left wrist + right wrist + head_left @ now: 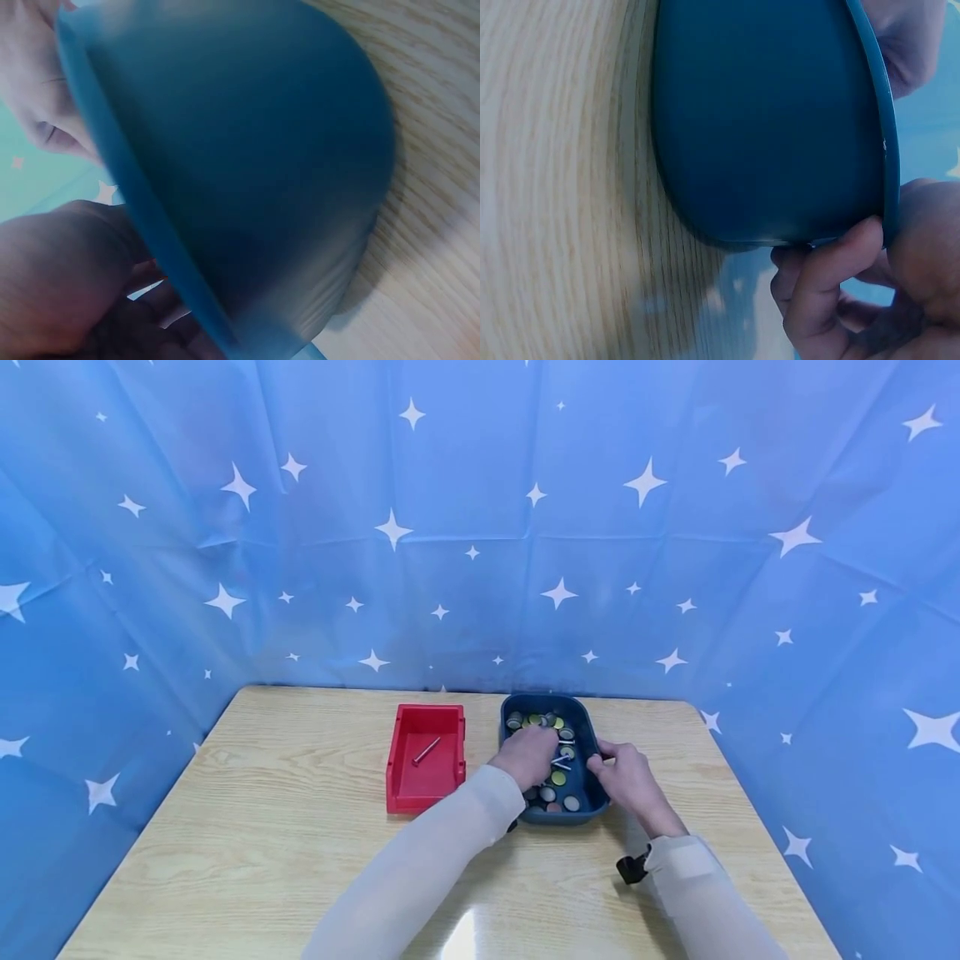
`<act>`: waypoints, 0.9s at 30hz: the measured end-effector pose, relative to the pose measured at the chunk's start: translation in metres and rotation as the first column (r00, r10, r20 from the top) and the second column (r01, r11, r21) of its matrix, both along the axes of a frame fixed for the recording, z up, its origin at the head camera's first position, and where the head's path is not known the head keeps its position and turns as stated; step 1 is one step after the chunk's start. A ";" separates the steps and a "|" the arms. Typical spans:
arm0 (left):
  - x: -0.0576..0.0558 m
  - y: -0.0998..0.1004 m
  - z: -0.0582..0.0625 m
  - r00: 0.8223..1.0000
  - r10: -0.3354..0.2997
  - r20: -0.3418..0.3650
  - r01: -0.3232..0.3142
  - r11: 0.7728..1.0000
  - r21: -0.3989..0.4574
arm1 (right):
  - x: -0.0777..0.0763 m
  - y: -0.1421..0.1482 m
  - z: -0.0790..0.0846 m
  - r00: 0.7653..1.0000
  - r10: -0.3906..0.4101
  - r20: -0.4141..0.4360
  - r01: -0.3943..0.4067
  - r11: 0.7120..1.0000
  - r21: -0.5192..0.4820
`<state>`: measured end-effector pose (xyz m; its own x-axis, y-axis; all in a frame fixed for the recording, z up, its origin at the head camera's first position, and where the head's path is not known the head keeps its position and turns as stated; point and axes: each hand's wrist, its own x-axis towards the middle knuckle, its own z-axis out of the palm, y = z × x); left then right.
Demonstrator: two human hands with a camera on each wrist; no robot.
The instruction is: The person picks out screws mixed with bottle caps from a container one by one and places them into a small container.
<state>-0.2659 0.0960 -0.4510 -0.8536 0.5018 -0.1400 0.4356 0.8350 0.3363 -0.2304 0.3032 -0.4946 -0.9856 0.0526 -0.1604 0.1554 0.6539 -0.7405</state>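
Observation:
A dark blue tray (581, 817) with rounded corners stands on the table, holding several silver, yellow and copper-coloured coin-like discs (558, 778) and a few metal screws (561, 763). My left hand (531, 753) reaches over its left side, down among the pieces. The fingertips are hidden, so whether they pinch anything does not show. At the right side, my right hand (630, 777) grips the tray's rim; in the right wrist view its curled fingers (832, 277) lie against the outer wall. To the left sits a red bin (425, 714) with one long screw (426, 752) inside.
The wooden table (300, 827) extends to the left and in front of both containers. A blue curtain (480, 577) with white stars hangs behind the table and along its sides. A black wrist device (632, 867) sits at the right sleeve.

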 end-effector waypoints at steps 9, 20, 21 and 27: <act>0.004 -0.013 0.007 1.000 -0.006 -0.003 0.006 0.996 0.087 | 0.000 0.001 0.005 1.000 0.011 0.009 -0.011 1.000 0.000; 0.012 -0.043 0.019 1.000 0.021 -0.005 -0.020 0.984 0.176 | -0.012 -0.007 -0.005 0.989 0.046 -0.142 -0.027 0.990 0.138; 0.013 -0.046 0.021 1.000 0.026 -0.014 -0.023 0.984 0.179 | -0.013 -0.008 -0.005 0.986 0.046 -0.161 -0.021 0.988 0.151; 0.015 -0.068 0.030 0.994 0.104 0.016 -0.106 0.971 0.214 | -0.021 -0.015 -0.005 0.976 0.058 -0.212 -0.014 0.979 0.205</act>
<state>-0.2510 0.0285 -0.4205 -0.9027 0.4281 -0.0431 0.3473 0.7840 0.5146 -0.2511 0.2886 -0.4999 -0.9975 0.0256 0.0664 -0.0200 0.7947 -0.6067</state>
